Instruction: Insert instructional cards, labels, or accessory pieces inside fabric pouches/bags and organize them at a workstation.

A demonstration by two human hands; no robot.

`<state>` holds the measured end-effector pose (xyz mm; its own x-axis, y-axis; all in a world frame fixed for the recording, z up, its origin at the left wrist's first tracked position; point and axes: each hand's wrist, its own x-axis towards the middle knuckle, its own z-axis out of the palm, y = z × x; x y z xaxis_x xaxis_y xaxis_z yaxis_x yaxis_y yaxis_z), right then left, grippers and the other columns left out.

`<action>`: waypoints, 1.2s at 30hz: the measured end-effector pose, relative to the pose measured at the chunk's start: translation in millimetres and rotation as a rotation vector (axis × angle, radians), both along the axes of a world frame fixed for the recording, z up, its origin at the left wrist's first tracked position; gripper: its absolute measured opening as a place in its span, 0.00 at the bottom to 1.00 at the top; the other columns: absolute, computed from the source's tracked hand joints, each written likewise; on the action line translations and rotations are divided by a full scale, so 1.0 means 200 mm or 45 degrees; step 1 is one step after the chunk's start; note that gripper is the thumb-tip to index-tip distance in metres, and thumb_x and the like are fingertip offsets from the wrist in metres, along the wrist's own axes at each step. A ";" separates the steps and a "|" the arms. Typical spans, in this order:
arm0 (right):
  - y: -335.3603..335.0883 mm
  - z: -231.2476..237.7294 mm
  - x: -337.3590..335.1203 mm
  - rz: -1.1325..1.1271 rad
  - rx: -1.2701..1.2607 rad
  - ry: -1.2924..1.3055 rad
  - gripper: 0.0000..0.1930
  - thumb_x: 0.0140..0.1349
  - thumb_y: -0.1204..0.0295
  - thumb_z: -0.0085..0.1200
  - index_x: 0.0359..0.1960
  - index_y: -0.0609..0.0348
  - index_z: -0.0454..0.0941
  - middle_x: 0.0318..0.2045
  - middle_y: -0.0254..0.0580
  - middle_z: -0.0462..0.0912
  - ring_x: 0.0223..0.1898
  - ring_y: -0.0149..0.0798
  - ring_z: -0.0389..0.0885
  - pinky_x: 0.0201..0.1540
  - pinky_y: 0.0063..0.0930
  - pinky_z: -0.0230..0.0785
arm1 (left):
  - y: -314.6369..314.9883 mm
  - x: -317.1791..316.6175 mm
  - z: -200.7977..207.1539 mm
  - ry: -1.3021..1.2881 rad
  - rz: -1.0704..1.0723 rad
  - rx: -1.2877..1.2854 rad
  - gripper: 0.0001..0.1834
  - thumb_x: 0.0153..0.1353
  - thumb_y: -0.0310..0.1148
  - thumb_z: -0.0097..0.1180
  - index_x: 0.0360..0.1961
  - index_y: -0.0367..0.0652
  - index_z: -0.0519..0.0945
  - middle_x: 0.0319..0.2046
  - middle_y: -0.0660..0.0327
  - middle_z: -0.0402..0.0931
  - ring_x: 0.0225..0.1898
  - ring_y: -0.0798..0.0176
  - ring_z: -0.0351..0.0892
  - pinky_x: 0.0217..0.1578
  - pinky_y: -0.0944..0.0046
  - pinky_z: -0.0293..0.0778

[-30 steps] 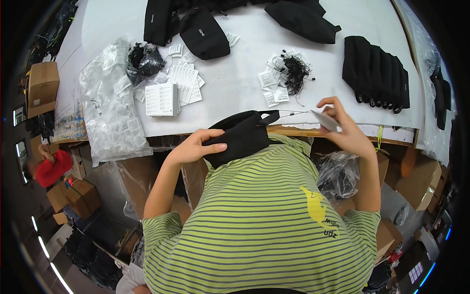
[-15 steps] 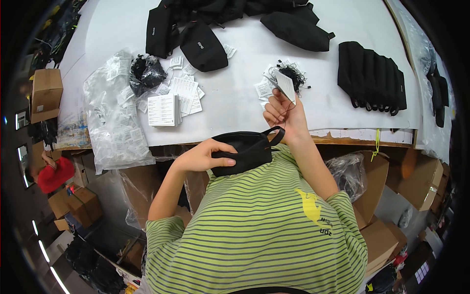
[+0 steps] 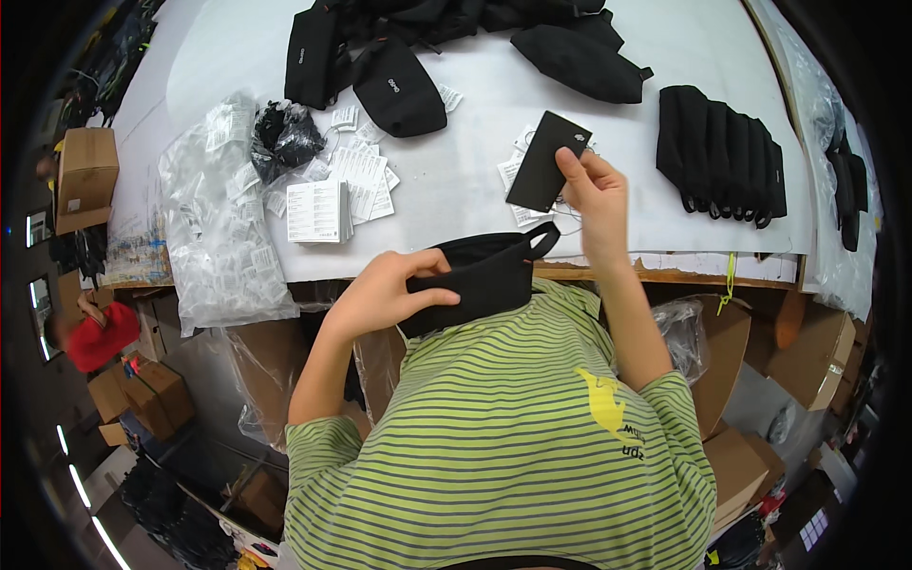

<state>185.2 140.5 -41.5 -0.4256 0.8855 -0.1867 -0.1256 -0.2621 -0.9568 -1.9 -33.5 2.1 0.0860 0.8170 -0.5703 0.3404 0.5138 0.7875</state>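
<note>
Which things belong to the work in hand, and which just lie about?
Likely in use:
- black pouch, in left hand
- black card, in right hand
- stack of white cards
- row of black pouches

Likely lying about:
- hanging yellow strip
- cardboard box, far left

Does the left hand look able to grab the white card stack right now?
Probably not as is: the left hand is gripping the black pouch. Otherwise, the way to the white card stack looks free.
</note>
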 end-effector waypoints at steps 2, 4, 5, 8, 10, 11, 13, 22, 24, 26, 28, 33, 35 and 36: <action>0.00 0.14 0.04 0.182 0.371 -0.196 0.18 0.56 0.64 0.63 0.11 0.56 0.73 0.08 0.21 0.59 0.15 0.18 0.48 0.18 0.20 0.39 | 0.03 0.05 0.02 0.114 0.004 -0.003 0.12 0.48 0.33 0.66 0.31 0.40 0.76 0.39 0.55 0.76 0.37 0.56 0.76 0.41 0.66 0.70; 0.00 0.28 0.04 0.392 0.538 -0.467 0.15 0.54 0.63 0.63 0.14 0.56 0.77 0.08 0.26 0.64 0.13 0.22 0.54 0.17 0.21 0.45 | 0.07 0.11 0.00 0.451 -0.027 0.809 0.12 0.47 0.29 0.67 0.31 0.39 0.78 0.48 0.53 0.72 0.49 0.56 0.72 0.47 0.61 0.70; -0.01 0.32 0.05 0.597 0.701 -0.743 0.13 0.53 0.62 0.63 0.17 0.56 0.81 0.07 0.31 0.68 0.11 0.26 0.59 0.17 0.22 0.51 | 0.08 0.14 -0.01 0.427 0.063 0.905 0.13 0.44 0.30 0.67 0.31 0.42 0.78 0.56 0.54 0.66 0.56 0.49 0.67 0.52 0.55 0.67; -0.06 0.29 0.10 0.837 1.018 -0.915 0.14 0.53 0.57 0.60 0.22 0.54 0.84 0.11 0.41 0.74 0.13 0.40 0.72 0.20 0.30 0.63 | 0.13 0.17 -0.01 0.636 -0.099 1.238 0.13 0.42 0.30 0.67 0.30 0.42 0.78 0.55 0.56 0.68 0.55 0.50 0.67 0.53 0.55 0.65; -0.09 0.28 0.14 1.129 1.067 -1.085 0.20 0.55 0.49 0.55 0.22 0.53 0.84 0.13 0.42 0.77 0.18 0.46 0.76 0.25 0.35 0.68 | 0.15 0.19 -0.04 0.537 -0.251 1.249 0.13 0.42 0.30 0.66 0.31 0.43 0.78 0.47 0.62 0.76 0.50 0.56 0.72 0.48 0.57 0.66; -0.11 0.28 0.16 1.116 0.980 -1.057 0.19 0.55 0.50 0.56 0.23 0.53 0.84 0.14 0.41 0.77 0.18 0.46 0.76 0.25 0.34 0.68 | 0.16 0.17 -0.04 0.497 -0.330 1.130 0.12 0.44 0.32 0.66 0.30 0.43 0.78 0.42 0.62 0.77 0.45 0.57 0.74 0.45 0.59 0.68; -0.12 0.29 0.20 1.102 0.893 -1.029 0.19 0.54 0.50 0.57 0.23 0.52 0.84 0.14 0.41 0.77 0.19 0.46 0.76 0.26 0.34 0.68 | 0.19 0.15 -0.04 0.454 -0.408 1.011 0.10 0.46 0.33 0.65 0.30 0.43 0.79 0.36 0.62 0.79 0.39 0.59 0.76 0.41 0.60 0.69; -0.17 0.28 0.31 1.163 1.095 -0.857 0.11 0.47 0.62 0.65 0.26 0.54 0.85 0.16 0.40 0.79 0.18 0.41 0.76 0.24 0.28 0.67 | 0.65 -0.03 -0.61 0.338 0.064 0.803 0.18 0.52 0.42 0.64 0.37 0.40 0.77 0.32 0.61 0.78 0.34 0.63 0.76 0.40 0.64 0.71; -0.16 0.29 0.32 1.141 1.182 -0.885 0.10 0.46 0.62 0.65 0.25 0.54 0.85 0.16 0.40 0.79 0.17 0.39 0.76 0.23 0.28 0.67 | 0.66 0.05 -0.70 0.538 0.017 0.968 0.19 0.50 0.41 0.65 0.38 0.40 0.77 0.31 0.61 0.77 0.33 0.63 0.75 0.40 0.63 0.71; -0.16 0.29 0.35 1.117 1.215 -0.892 0.10 0.46 0.61 0.65 0.25 0.53 0.85 0.14 0.38 0.78 0.17 0.38 0.75 0.23 0.28 0.66 | 0.66 0.06 -0.70 0.735 -0.032 1.121 0.19 0.49 0.40 0.66 0.38 0.40 0.77 0.31 0.61 0.77 0.32 0.62 0.75 0.39 0.63 0.71; -0.14 0.33 0.37 1.031 1.345 -0.917 0.10 0.46 0.62 0.65 0.24 0.53 0.85 0.11 0.36 0.75 0.16 0.38 0.73 0.22 0.29 0.64 | 0.67 0.04 -0.67 0.411 0.225 0.709 0.17 0.47 0.36 0.67 0.34 0.39 0.77 0.30 0.61 0.77 0.31 0.63 0.74 0.37 0.64 0.70; -0.04 0.35 0.37 0.851 1.512 -0.945 0.09 0.44 0.63 0.66 0.23 0.54 0.84 0.10 0.35 0.73 0.15 0.38 0.72 0.22 0.30 0.63 | 0.54 0.07 -0.16 -0.055 0.531 1.002 0.09 0.47 0.31 0.65 0.30 0.41 0.80 0.28 0.64 0.78 0.35 0.66 0.73 0.41 0.68 0.67; -0.01 0.37 0.32 0.777 1.599 -0.956 0.07 0.47 0.63 0.63 0.23 0.52 0.83 0.10 0.36 0.73 0.15 0.40 0.73 0.21 0.32 0.63 | 0.47 0.09 -0.02 0.283 0.187 1.154 0.08 0.47 0.32 0.66 0.29 0.42 0.82 0.35 0.65 0.78 0.44 0.64 0.71 0.48 0.65 0.64; 0.01 0.38 0.29 0.781 1.604 -0.949 0.07 0.47 0.63 0.63 0.23 0.52 0.83 0.10 0.36 0.73 0.15 0.40 0.73 0.21 0.32 0.63 | 0.45 0.09 0.01 0.550 -0.052 1.250 0.09 0.47 0.34 0.66 0.28 0.43 0.83 0.40 0.65 0.78 0.49 0.62 0.70 0.51 0.62 0.62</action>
<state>244.0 141.6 34.6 -0.9137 0.3635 0.1817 0.2734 0.8806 -0.3871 16.7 57.1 4.7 0.0718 0.9356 0.3457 0.6916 -0.2964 0.6587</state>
